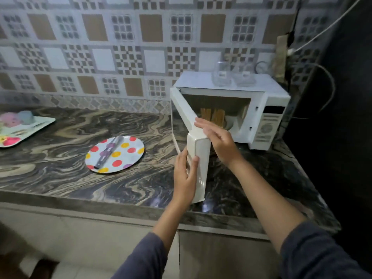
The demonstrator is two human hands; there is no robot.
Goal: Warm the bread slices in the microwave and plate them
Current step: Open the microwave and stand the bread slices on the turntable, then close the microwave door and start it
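Note:
A white microwave (267, 101) stands at the back right of the counter with its door (199, 156) swung open toward me. Inside, browned bread slices (213, 115) stand upright in the cavity. My left hand (186, 176) grips the door's free edge, fingers and thumb curled round it. The flat fingers of my right hand (217, 137) rest on the door's top edge, just in front of the bread. A white plate (128, 158) with coloured dots lies on the counter left of the door, and purple-handled tongs (107, 153) lie across it.
A tray (38, 123) with pastel cups sits at the far left. Clear glass containers (233, 74) stand on top of the microwave. Cables and a plug (289, 51) hang at the back right beside a dark wall. The counter's front edge (120, 206) runs below my hands.

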